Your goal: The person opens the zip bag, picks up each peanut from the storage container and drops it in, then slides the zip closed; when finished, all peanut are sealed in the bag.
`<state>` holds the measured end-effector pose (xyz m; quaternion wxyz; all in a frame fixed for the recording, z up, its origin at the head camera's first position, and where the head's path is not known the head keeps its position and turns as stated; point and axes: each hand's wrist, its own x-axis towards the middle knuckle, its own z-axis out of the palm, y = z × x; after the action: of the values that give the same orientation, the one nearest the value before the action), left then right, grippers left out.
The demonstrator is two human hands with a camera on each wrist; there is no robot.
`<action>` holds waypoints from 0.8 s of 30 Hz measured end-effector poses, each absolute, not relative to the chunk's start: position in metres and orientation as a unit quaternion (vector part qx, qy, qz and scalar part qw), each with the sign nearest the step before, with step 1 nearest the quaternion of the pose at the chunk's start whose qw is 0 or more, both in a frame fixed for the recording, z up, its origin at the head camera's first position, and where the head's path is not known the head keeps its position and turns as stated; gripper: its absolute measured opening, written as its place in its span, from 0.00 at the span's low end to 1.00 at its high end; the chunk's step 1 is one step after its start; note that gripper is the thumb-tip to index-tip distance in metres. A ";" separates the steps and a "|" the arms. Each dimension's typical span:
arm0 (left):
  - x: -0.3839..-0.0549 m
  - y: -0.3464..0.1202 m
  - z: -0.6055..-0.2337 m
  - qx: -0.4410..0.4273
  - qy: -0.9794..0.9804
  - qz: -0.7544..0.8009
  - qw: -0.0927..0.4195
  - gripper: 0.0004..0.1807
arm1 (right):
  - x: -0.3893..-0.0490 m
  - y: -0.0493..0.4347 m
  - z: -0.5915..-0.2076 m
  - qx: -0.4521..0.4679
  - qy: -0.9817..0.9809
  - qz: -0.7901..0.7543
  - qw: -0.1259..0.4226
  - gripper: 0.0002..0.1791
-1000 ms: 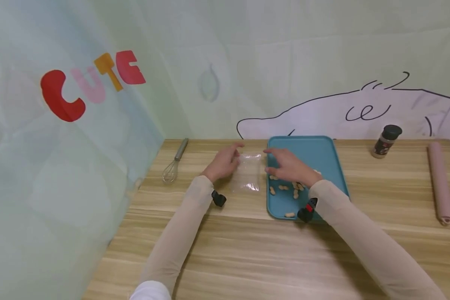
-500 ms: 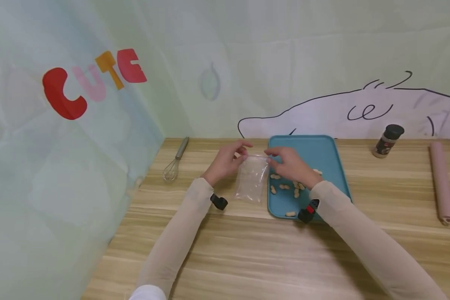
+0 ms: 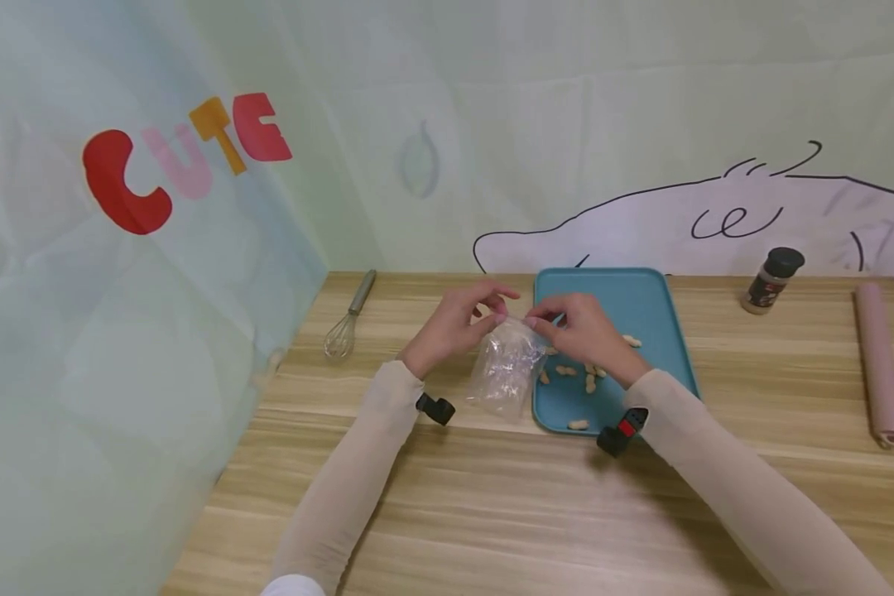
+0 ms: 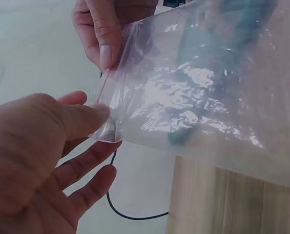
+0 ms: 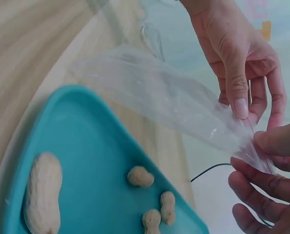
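A clear plastic zip bag (image 3: 505, 372) hangs between my two hands in the head view, crinkled, its lower end toward me. My left hand (image 3: 450, 327) pinches one end of the top strip between thumb and forefinger, other fingers apart. At the opposite end of that strip, my right hand (image 3: 587, 331) pinches the bag over the tray's left edge. A reddish seal line runs along the mouth in the left wrist view, where the bag (image 4: 194, 92) looks flat. Unshelled peanuts (image 3: 579, 425) lie scattered on the blue tray (image 3: 618, 302), some hidden behind the right hand.
Left of the hands lies a wire whisk (image 3: 343, 335). At the back right stands a black-capped shaker bottle (image 3: 766, 285), and a rolled pink mat (image 3: 877, 364) rests at the far right of the wooden table (image 3: 477, 505). A printed cloth backdrop borders the table.
Both hands took hold of the bag's top strip, which lay flat on the table at first. The bag has since been lifted, and the hands have drawn closer together, crinkling it.
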<state>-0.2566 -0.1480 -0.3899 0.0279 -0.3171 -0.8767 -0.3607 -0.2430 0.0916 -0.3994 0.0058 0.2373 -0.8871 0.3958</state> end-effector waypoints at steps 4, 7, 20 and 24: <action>-0.252 -0.143 -0.386 -0.329 -0.869 -0.370 0.024 0.18 | -0.237 0.093 -0.395 0.234 -0.885 0.403 -0.001 0.11; -0.249 -0.141 -0.384 -0.331 -0.867 -0.371 0.028 0.18 | -0.232 0.094 -0.391 0.226 -0.882 0.414 -0.007 0.11; -0.232 -0.127 -0.373 -0.321 -0.862 -0.380 0.094 0.24 | -0.218 0.108 -0.379 0.146 -0.866 0.478 -0.019 0.13; -0.225 -0.118 -0.371 -0.298 -0.848 -0.398 0.184 0.23 | -0.214 0.110 -0.375 0.126 -0.850 0.512 -0.001 0.13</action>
<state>-0.2250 -0.1182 -0.3712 0.1839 -0.2979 -0.8481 -0.3977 -0.2145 0.1101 -0.3749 -0.0013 0.1256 -0.8500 0.5115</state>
